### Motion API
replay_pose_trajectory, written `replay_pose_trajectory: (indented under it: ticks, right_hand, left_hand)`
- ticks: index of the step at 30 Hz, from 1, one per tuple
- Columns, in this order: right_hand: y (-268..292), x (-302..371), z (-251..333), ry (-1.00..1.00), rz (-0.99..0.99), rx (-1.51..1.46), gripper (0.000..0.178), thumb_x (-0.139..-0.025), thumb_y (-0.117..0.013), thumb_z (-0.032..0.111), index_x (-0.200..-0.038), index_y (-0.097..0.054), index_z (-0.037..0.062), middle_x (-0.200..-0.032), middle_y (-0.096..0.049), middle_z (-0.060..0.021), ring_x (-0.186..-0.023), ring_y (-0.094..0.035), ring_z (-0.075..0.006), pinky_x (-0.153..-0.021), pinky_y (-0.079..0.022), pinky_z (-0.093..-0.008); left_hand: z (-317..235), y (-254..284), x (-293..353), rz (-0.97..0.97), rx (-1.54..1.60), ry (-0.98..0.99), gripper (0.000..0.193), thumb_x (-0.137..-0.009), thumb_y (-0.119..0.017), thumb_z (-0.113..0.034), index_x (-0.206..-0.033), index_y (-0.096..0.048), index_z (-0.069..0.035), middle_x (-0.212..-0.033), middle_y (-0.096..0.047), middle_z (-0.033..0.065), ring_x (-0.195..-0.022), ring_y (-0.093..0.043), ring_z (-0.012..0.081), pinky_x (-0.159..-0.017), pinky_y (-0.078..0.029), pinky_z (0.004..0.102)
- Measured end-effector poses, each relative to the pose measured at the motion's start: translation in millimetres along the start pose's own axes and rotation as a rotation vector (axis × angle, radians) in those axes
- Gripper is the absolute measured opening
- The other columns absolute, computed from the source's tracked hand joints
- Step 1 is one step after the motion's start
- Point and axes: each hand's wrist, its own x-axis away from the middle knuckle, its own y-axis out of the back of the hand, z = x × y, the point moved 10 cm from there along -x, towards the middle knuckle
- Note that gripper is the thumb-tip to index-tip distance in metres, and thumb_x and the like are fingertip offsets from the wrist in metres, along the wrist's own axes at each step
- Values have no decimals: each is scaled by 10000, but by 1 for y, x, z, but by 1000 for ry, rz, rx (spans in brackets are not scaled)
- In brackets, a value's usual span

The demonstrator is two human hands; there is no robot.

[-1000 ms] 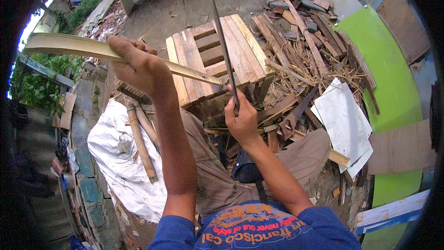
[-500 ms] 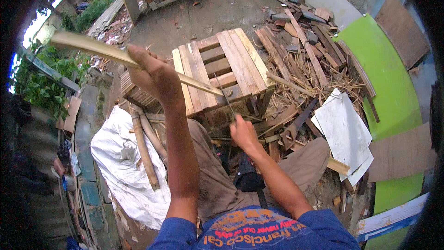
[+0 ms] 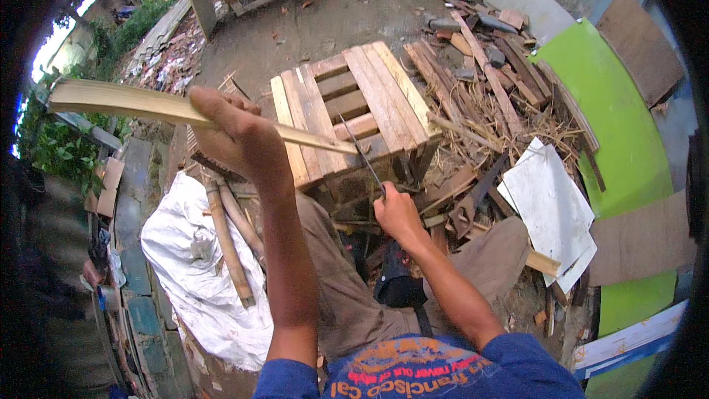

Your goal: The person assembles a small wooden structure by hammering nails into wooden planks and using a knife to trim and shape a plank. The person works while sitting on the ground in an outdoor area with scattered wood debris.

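My left hand [image 3: 240,133] is closed around a long pale bamboo strip [image 3: 125,96], held out at a slant. The strip's wide end points to the far left, and its narrow end rests over a low slatted wooden bench [image 3: 380,96]. My right hand [image 3: 399,213] grips a knife [image 3: 373,171] whose thin dark blade slopes up and away to the left. That blade touches or crosses the strip's narrow end at the bench's near edge. The knife's handle is hidden in my fist.
Scrap wood [image 3: 509,66] and shavings lie right of the bench, with a handsaw [image 3: 487,181] near my knee. White sheets [image 3: 550,203] and a green panel [image 3: 613,111] stand farther right. Bamboo poles [image 3: 229,244] rest on a white sack [image 3: 192,251] at left.
The strip's wide end has shifted left and down, along with my left hand. My right hand and the knife have moved slightly to the right.
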Motion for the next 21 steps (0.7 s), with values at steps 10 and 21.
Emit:
replay_pose_trajectory:
  ticks: [10,21]
  right_hand:
    - [-5,7,-2,-42,13,60,334,-902,-588,147,-1169,-551,-50,-805,-662,-294,-802,-670,-474,-740,-542,-525]
    - [60,53,39,262,-310,-388,479,-937,-634,237,-1292,-486,-47,-621,-622,-152,-559,-625,-289,-567,-469,-425]
  left_hand:
    - [1,-4,1,10,19,23,420,-1074,-408,-382,-753,-378,-113,-618,-364,-32,-501,-333,51,-435,-241,231]
    - [18,-17,-11,232,430,256,465,-1048,-391,-527,-872,-458,-101,-767,-423,4,-646,-401,99,-589,-376,268]
